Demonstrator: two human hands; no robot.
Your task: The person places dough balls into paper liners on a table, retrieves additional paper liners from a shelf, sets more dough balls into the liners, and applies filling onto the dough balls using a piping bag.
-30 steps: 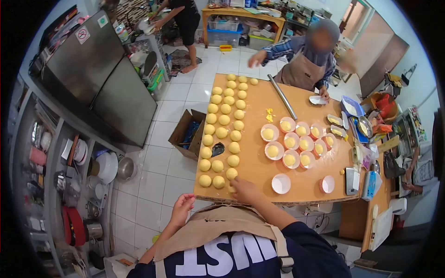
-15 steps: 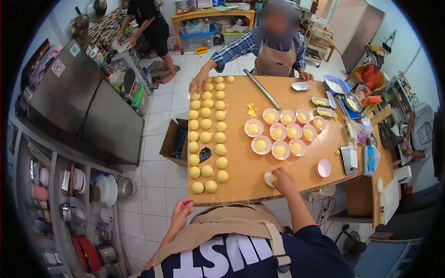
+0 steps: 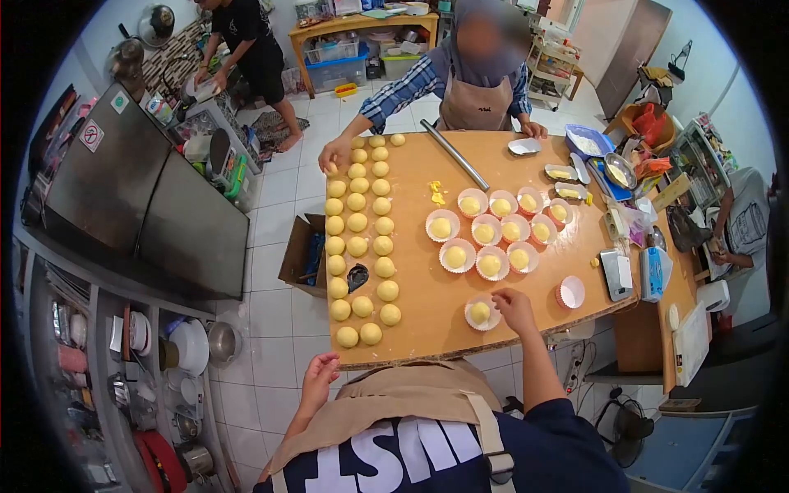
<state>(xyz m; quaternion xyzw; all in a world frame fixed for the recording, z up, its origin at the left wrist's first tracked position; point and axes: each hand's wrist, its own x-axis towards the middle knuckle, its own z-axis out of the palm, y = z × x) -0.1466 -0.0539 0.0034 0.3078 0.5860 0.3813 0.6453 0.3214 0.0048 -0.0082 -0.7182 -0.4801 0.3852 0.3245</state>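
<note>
A paper cup with a pale yellow dough ball in it stands near the table's front edge. Just to its right hovers my right hand, fingers a little apart and holding nothing. My left hand hangs off the table's front left corner, fingers loosely bent and apart, with nothing seen in it. Closest to it are dough balls, set out in long rows down the table's left side. Several more filled paper cups are grouped mid-table. One cup without dough stands to the right.
Across the wooden table, a co-worker's hand touches the far end of the left row. A metal rolling pin lies nearby. To the right are a scale, a wipes pack and a blue tub. An open cardboard box is left.
My right hand has let go of the dough ball, now sitting in the paper cup, and has drawn back to the right. The co-worker's hand has shifted slightly along the far left row.
</note>
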